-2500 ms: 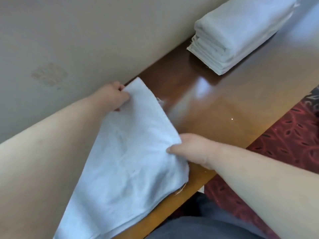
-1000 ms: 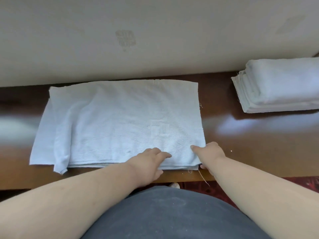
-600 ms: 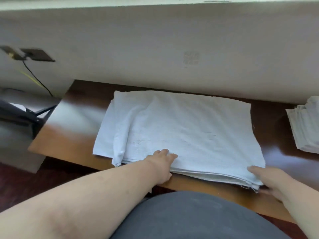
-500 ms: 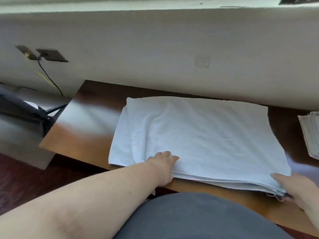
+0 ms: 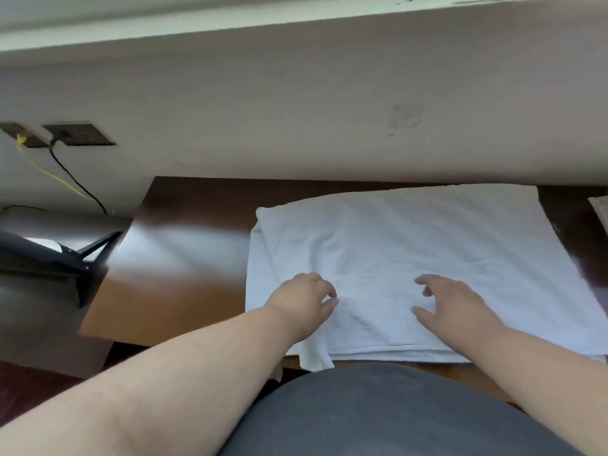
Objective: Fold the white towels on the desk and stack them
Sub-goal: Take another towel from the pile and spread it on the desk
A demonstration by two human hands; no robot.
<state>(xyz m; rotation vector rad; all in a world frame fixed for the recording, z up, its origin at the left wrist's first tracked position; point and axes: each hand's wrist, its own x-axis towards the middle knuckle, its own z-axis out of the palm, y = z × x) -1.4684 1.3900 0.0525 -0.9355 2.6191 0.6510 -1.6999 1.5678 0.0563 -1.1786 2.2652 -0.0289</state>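
Note:
A white towel point(image 5: 411, 258), folded into a wide rectangle, lies flat on the brown desk point(image 5: 184, 258), with its near edge along the desk's front edge. A loose flap hangs at its near left corner. My left hand point(image 5: 304, 302) rests on the towel's near left part, fingers loosely curled. My right hand point(image 5: 455, 306) is on the towel's near middle, its fingers spread and nothing gripped. At the far right edge of the view, a sliver of the stack of folded towels point(image 5: 601, 210) shows.
A pale wall point(image 5: 296, 110) runs right behind the desk. Two dark wall sockets point(image 5: 77, 134) with a black and a yellow cable sit to the left. A black frame point(image 5: 49, 255) stands beside the desk's left end. My dark-clothed lap is below.
My right hand has left the towel's near right corner and come to its middle. My left hand has moved onto the towel's top. The view has shifted a little left.

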